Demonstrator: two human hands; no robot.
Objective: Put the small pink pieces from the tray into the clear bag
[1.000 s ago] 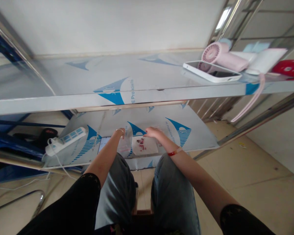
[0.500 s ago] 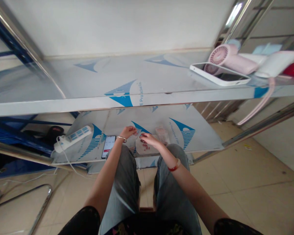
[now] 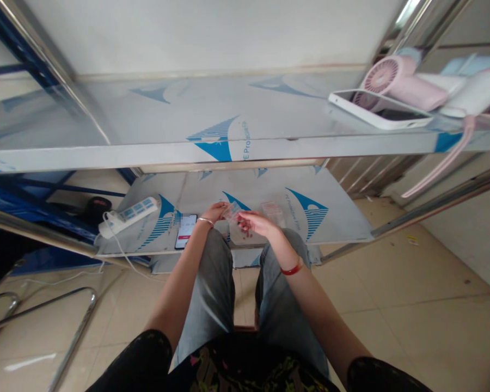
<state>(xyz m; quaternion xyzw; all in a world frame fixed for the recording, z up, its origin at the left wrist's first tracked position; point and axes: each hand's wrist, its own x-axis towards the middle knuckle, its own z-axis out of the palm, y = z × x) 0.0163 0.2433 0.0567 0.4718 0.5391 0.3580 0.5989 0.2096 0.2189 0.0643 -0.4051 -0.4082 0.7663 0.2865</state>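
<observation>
My left hand [image 3: 215,213] is closed in a pinch on a small clear plastic bag [image 3: 231,210], held above the lower shelf. Close on its right, my right hand [image 3: 256,222] has its thumb and fingers pressed together at the bag's edge. What sits between those fingertips is too small to make out. Below the right hand, small dark red pieces [image 3: 247,236] lie on a whitish sheet or tray [image 3: 237,239], partly hidden by the hand. A pile of clear bags with reddish marks [image 3: 273,211] rests just beyond the right hand.
A phone [image 3: 185,231] and a white power strip [image 3: 129,216] with a cable lie left on the lower shelf [image 3: 343,226]. The upper shelf's edge [image 3: 147,159] crosses ahead, carrying a white-framed device [image 3: 378,111] and a pink handheld fan [image 3: 408,84]. A metal chair frame [image 3: 79,326] stands left.
My hands have come closer together, and the clear bag now spans the gap between them. The camera view has shifted slightly, so the shelves appear higher and further right.
</observation>
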